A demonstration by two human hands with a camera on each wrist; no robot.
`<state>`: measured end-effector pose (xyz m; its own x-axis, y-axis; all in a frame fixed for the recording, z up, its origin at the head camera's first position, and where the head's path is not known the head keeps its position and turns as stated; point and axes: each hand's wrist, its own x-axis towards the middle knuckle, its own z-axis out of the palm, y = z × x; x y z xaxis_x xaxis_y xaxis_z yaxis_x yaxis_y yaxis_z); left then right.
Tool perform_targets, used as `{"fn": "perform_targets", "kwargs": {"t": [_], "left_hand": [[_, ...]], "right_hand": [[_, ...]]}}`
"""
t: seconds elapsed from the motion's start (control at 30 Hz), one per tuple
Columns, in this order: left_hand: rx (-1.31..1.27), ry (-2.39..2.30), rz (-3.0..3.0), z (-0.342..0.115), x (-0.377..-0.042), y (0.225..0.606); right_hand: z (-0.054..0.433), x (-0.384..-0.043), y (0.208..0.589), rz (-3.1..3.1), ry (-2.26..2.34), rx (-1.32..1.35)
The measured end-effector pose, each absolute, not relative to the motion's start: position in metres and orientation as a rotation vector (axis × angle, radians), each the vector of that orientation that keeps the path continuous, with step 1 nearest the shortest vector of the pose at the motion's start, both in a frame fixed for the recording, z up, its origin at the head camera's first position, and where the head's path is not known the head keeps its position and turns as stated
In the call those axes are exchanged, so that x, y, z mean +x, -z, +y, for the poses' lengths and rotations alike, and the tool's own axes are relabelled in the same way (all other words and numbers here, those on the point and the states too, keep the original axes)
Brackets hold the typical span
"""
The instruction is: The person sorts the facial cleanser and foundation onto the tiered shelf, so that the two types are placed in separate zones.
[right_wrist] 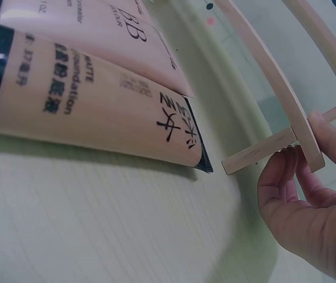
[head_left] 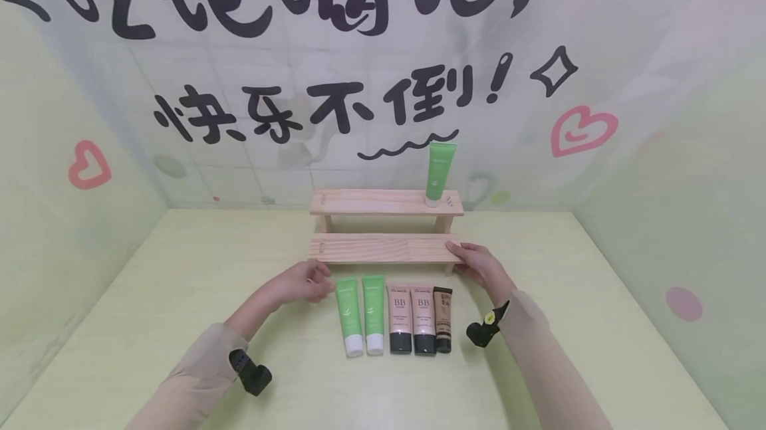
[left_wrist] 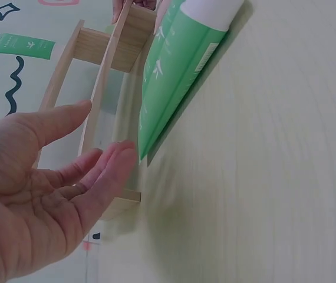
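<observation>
A two-step wooden display rack [head_left: 383,248] stands at the back of the table. My right hand [head_left: 479,264] pinches the right end of its lower step, thumb on top and fingers curled below, as the right wrist view also shows. Near the lower step's left end is my left hand [head_left: 305,282], loosely bent, its thumb and fingers apart with nothing between them [left_wrist: 56,177]. Just right of it lie two green tubes [head_left: 349,314] with white caps. Beside them are two pink BB cream tubes [head_left: 399,314] and a tan foundation tube [right_wrist: 97,97], all black-capped.
Another green tube [head_left: 439,174] stands upright on its white cap at the right end of the rack's upper step. Behind the pale table [head_left: 179,270] rises a printed backdrop [head_left: 251,171] with black lettering. Walls flank both sides.
</observation>
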<state>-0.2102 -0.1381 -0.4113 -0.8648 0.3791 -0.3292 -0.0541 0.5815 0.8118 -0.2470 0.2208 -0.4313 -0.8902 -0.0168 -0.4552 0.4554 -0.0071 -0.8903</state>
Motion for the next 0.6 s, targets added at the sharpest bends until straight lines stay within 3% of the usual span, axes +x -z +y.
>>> {"fn": "perform_targets", "kwargs": {"t": [0.6], "left_hand": [[0.165, -1.19, 2.306, -0.122, -0.194, 0.424]], "right_hand": [[0.221, -0.248, 0.431, 1.966, 1.952, 0.451]]}}
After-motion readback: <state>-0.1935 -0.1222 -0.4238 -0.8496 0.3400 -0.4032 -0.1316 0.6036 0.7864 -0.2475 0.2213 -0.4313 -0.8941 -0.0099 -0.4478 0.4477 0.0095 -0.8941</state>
